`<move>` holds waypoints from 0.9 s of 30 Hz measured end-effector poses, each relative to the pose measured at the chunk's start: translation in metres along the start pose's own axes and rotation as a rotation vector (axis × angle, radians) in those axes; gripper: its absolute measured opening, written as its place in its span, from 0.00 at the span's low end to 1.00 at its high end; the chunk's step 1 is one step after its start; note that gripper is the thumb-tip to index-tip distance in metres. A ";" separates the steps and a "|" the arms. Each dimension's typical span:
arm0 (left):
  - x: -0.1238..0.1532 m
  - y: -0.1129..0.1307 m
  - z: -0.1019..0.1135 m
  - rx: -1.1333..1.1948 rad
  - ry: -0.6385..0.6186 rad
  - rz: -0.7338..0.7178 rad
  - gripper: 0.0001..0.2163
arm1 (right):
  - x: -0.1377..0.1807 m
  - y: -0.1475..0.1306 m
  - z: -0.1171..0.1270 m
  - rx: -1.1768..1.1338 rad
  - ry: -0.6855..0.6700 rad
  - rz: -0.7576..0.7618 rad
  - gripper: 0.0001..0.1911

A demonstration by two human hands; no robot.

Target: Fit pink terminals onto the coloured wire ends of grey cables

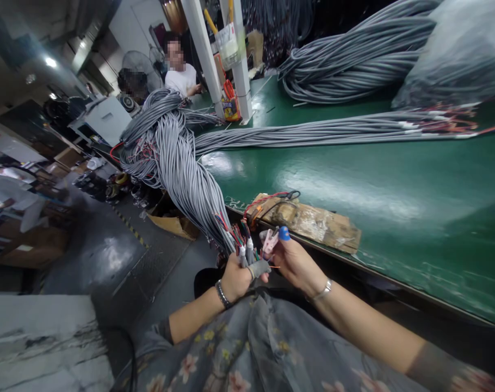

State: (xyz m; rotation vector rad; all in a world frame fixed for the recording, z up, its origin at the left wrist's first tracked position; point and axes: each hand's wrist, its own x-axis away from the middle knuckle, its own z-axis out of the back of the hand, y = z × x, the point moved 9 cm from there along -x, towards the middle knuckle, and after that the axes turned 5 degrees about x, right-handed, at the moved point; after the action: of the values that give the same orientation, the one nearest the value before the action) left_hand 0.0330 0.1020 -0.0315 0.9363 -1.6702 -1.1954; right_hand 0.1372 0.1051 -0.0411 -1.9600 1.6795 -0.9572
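My left hand [236, 279] is closed around the ends of grey cables [249, 251], whose thin coloured wires fan out above the fingers. Grey wrapping covers the thumb of this hand. Just to the right, my right hand [296, 264] is closed on a small pink clip-like tool [271, 240], pinched under a thumb with a blue cover [284, 233]. The tool is close to the wire ends; whether it touches them I cannot tell. A thick bundle of grey cables [186, 169] hangs from the bench edge down toward my left hand.
A wooden block [321, 226] with wires and tape lies along the edge of the green bench [394, 190]. Behind it stretches a row of grey cables [313, 132]. A large coil [353, 65] and a plastic bag [463, 60] sit farther back. Another person [182, 76] sits beyond the white post.
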 end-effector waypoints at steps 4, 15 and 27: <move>0.005 0.004 0.002 0.003 0.012 -0.005 0.17 | 0.004 0.003 -0.001 -0.027 -0.044 -0.070 0.29; 0.014 0.015 0.006 0.038 0.117 -0.098 0.16 | 0.012 -0.005 -0.006 0.034 -0.022 -0.031 0.18; 0.010 0.015 0.004 0.044 0.151 -0.096 0.17 | 0.011 -0.006 0.002 -0.005 0.028 -0.116 0.20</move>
State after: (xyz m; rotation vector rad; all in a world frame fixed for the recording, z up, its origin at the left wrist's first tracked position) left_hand 0.0247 0.0976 -0.0155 1.1172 -1.5520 -1.1255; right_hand 0.1440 0.0958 -0.0359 -2.0755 1.5989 -1.0267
